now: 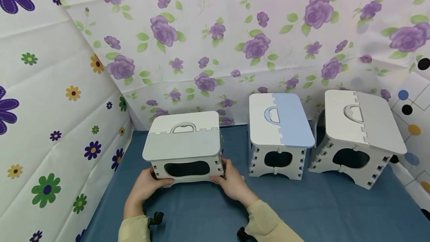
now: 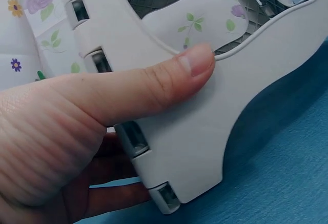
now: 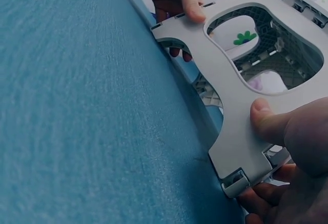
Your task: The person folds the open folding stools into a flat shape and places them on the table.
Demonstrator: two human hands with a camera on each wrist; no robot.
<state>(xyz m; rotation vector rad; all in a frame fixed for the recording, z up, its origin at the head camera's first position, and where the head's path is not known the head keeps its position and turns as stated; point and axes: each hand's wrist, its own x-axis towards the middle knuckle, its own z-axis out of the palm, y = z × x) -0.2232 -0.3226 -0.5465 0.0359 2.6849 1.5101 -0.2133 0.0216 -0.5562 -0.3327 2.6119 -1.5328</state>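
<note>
A folding step stool (image 1: pixel 183 146) with a white and pale grey top stands unfolded at the left of the cloth-covered table. My left hand (image 1: pixel 144 188) grips its lower left corner. In the left wrist view the thumb (image 2: pixel 169 83) presses the front panel (image 2: pixel 189 147) below the oval opening, with the other fingers behind the hinged edge. My right hand (image 1: pixel 233 182) holds the lower right corner, its thumb (image 3: pixel 271 121) on the front panel and its fingers around the side. The right wrist view shows the near leg close to the cloth; whether it touches is unclear.
A white and blue folding stool (image 1: pixel 280 122) stands to the right, and a larger white and grey one (image 1: pixel 364 122) is beyond it. Blue cloth (image 1: pixel 201 216) covers the table. Flowered sheets (image 1: pixel 208 47) hang behind and at the left.
</note>
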